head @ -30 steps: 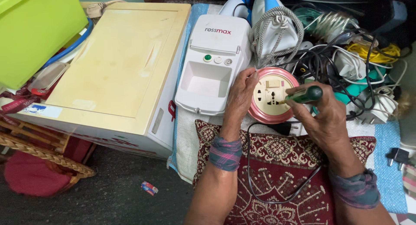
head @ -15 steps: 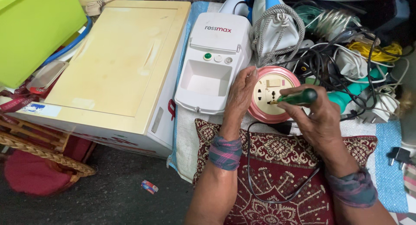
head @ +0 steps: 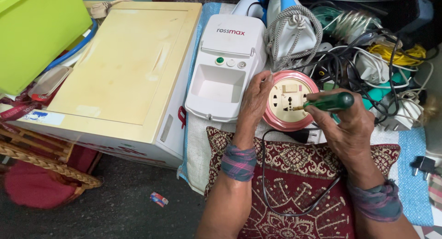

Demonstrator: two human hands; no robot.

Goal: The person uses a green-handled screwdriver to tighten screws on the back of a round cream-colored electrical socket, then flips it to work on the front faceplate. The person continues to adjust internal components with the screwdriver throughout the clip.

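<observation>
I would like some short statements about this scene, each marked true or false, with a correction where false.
1. The right hand holds a green-handled screwdriver. True.
2. The screwdriver tip points at the round pink socket. True.
3. The left hand rests on the cream cabinet. False: it steadies the socket's left edge.
4. The white machine lies right of the socket. False: it lies to its left.
5. A black cord lies across the red patterned cushion. True.
</observation>
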